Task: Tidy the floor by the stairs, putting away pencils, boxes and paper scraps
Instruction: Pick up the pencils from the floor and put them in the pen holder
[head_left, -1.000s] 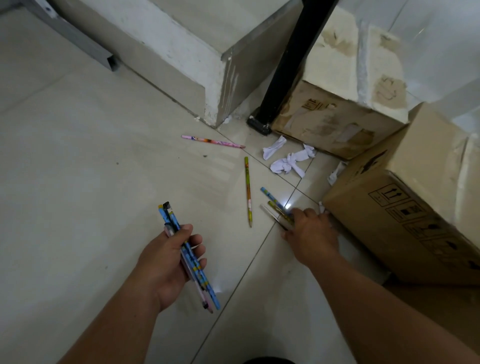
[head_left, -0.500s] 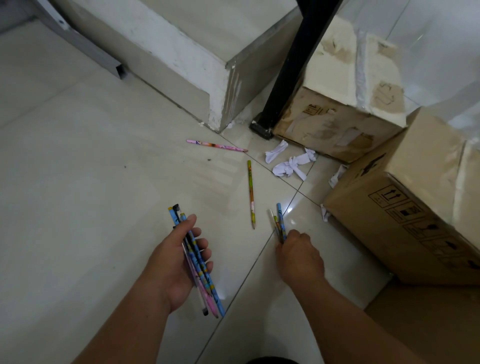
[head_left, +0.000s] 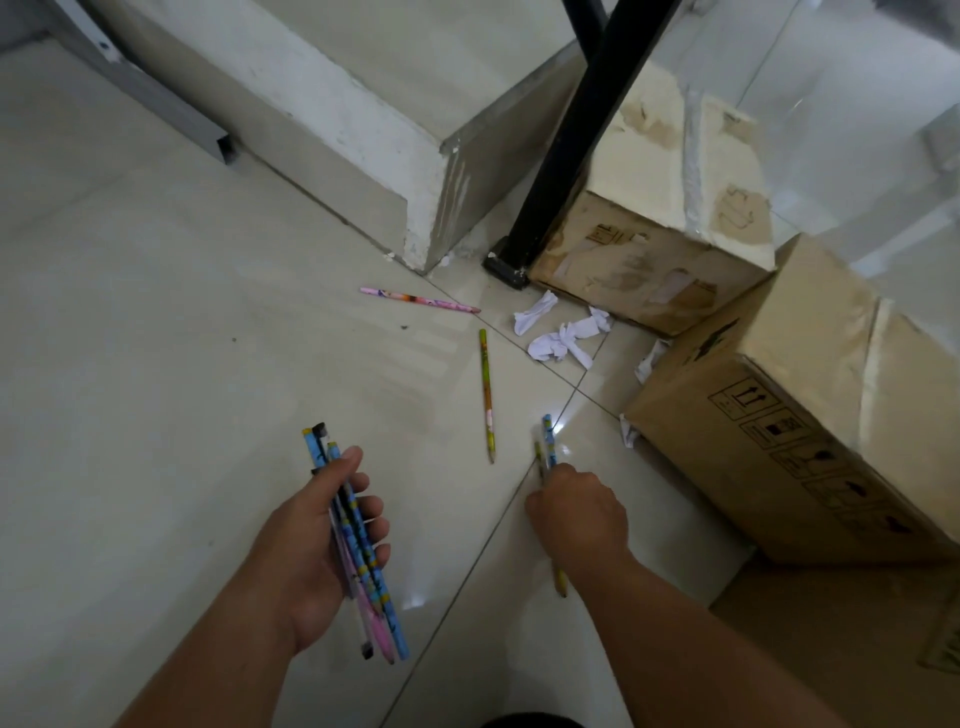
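The left hand (head_left: 317, 540) held a bundle of pencils (head_left: 358, 545), its grip clamped around their middles with the ends sticking out above and below the palm. The right hand (head_left: 576, 517) was down at the floor (head_left: 156, 364), its grip closed on a few picked-up pencils (head_left: 547, 441) whose tips rose past the knuckles and whose other ends showed under the wrist. A yellow-green pencil (head_left: 487, 395) lay loose on the floor just beside that hand, and a pink pencil (head_left: 420, 300) lay farther off near the corner of the stair step (head_left: 363, 130). Paper scraps (head_left: 563, 338) lay against the two cardboard boxes (head_left: 805, 415). The pencils looked light, stiff and prone to roll on the glossy tile, so pinching each near its middle seemed safest; the scraps looked soft and easily crushed together, and the boxes looked bulky enough to need both hands. Compared with a second earlier, the right hand had drawn back from the near box with its pencils gathered upright, while the left hand's bundle was unchanged.
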